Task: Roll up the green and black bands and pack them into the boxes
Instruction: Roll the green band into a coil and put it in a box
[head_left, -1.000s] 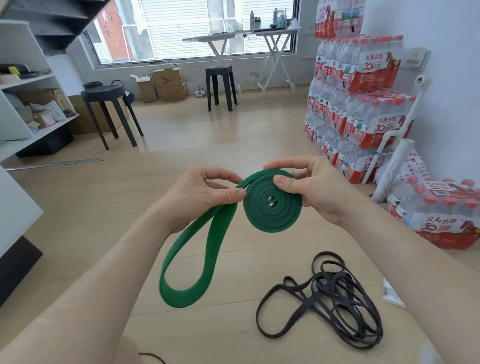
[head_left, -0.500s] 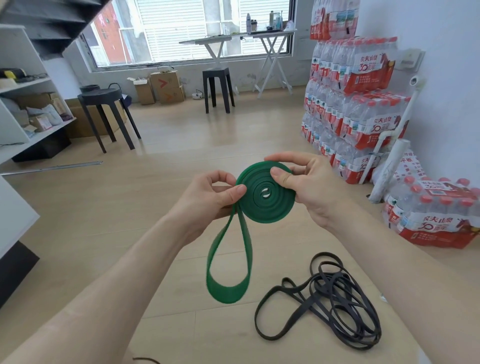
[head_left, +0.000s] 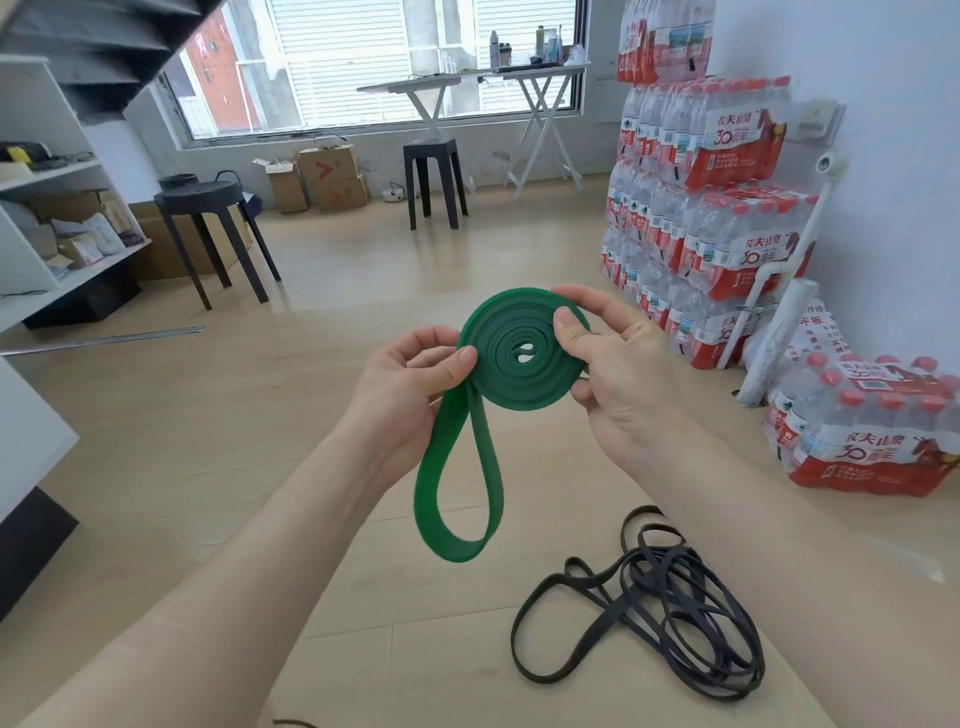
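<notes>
Both hands, left (head_left: 410, 379) and right (head_left: 618, 374), pinch the coiled green band (head_left: 519, 358); the black band (head_left: 649, 613) lies below the right hand.

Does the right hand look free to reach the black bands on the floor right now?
Probably not: the right hand pinches the coiled green band; nothing blocks the way down to the black bands.
</notes>
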